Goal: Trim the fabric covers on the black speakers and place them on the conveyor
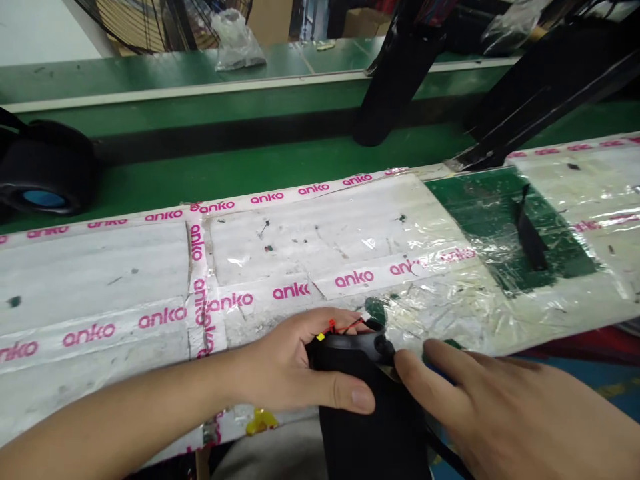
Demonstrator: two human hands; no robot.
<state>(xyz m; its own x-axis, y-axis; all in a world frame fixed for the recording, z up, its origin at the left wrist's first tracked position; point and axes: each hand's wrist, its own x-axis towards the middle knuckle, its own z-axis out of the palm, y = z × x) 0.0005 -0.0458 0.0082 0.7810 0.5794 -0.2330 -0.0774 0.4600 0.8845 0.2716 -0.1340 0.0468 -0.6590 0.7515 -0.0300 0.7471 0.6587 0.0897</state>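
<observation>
Bright, even overhead light; glare glints off the clear plastic sheet (500,293). Edges look slightly blurred and perhaps bowed; shadows stay soft.

A black tube-like part (367,400) stands at the near edge of the tabletop (100,280), its round open top facing up. Thin red wires (345,327) (with a tiny yellow tag) stick out at its rim.
</observation>
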